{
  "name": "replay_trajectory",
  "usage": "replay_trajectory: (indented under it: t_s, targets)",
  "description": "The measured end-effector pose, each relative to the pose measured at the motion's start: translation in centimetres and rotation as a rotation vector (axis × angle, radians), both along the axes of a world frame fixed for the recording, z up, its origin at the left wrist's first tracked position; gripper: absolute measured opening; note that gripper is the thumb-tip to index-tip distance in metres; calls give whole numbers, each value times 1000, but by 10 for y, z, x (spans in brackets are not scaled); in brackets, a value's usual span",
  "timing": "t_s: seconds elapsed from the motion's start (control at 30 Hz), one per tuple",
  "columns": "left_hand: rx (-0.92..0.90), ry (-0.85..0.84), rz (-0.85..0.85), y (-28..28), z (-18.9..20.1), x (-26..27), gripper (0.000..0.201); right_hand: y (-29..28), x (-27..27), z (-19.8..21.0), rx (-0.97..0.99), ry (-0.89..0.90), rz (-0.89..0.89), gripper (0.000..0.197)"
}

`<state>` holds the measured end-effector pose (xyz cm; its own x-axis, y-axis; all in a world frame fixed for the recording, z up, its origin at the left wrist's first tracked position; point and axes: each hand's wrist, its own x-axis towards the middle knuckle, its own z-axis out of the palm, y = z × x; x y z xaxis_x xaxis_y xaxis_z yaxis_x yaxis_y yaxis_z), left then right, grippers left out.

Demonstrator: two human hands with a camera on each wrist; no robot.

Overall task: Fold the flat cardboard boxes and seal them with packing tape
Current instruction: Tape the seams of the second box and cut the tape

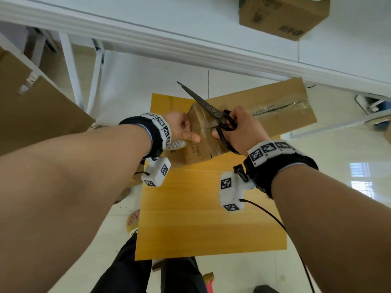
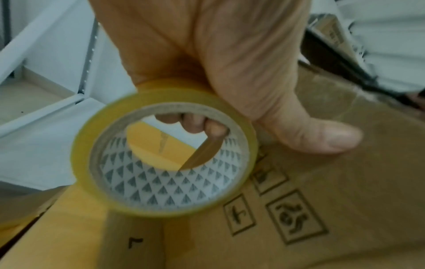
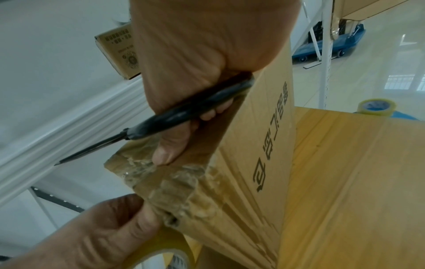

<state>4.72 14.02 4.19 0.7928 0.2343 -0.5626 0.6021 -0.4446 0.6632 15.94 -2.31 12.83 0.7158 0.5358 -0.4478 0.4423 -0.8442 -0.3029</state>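
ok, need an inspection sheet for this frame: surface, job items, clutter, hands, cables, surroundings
Surface: yellow wooden table, bare toward the person.
Job's things: small cardboard box on the table, wrinkled clear tape over its end; tape roll; scissors, blades together, pointing away.
Clutter: second tape roll past the table's far edge; what it rests on cannot be told.
Grippers: left hand holds the tape roll, thumb pressed on the box; right hand grips the scissor handles, a fingertip on the taped seam.
Cables: black cable from the right wrist camera, trailing over the table.
Surroundings: white shelf rack, taped box on it, flattened carton behind, blue trolley, glossy floor.
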Motion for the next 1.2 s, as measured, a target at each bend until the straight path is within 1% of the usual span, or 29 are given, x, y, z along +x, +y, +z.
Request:
replay_trajectory:
  t_s: [0.13, 0.2, 0.3, 0.43, 0.5, 0.57, 0.6, 0.63, 0.7, 0.8, 0.87, 0.9, 1.0, 1.03, 1.13, 1.2]
  targets:
    - [79, 24, 21, -5, 3, -5, 44, 0, 0, 2, 14, 3, -10, 47]
    - [54, 19, 2, 2, 6, -7, 44, 0, -1, 2, 17, 14, -6, 46]
    - [-3, -28, 12, 19, 19, -6, 52, -1, -2, 1, 30, 20, -5, 44]
    - [45, -50, 65, 17, 14, 4, 41, -4, -2, -5, 41, 12, -21, 42]
    - [104, -4, 69, 13, 5, 5, 40, -6, -1, -7, 50, 1, -17, 41]
    - [225, 93, 48, 10, 1, 2, 38, -6, -1, -8, 65, -4, -7, 40]
    - [271, 131, 64, 9, 1, 0, 37, -6, 0, -7, 77, 2, -3, 39]
    - [290, 145, 98, 8, 1, -1, 36, -7, 1, -5, 92, 19, -2, 38]
    - [282, 104, 196, 9, 6, -4, 40, -7, 3, 1, 144, 68, -15, 36]
    - [278, 9, 288, 17, 24, -7, 49, -11, 5, 15, 267, 120, -126, 33]
    - [261, -38, 333, 26, 41, -9, 49, -19, 7, 24, 319, 126, -218, 28]
    - [235, -57, 372, 29, 51, -9, 43, -23, 8, 29, 328, 128, -247, 26]
    - [146, -107, 469, 37, 76, -10, 13, -35, 12, 46, 307, 144, -249, 23]
    - [130, -124, 471, 38, 83, -10, 9, -39, 14, 52, 304, 156, -241, 23]
    - [109, -181, 414, 31, 112, -4, 17, -46, 18, 69, 331, 166, -243, 25]
    - [89, -231, 379, 23, 131, 2, 20, -52, 21, 76, 362, 169, -290, 29]
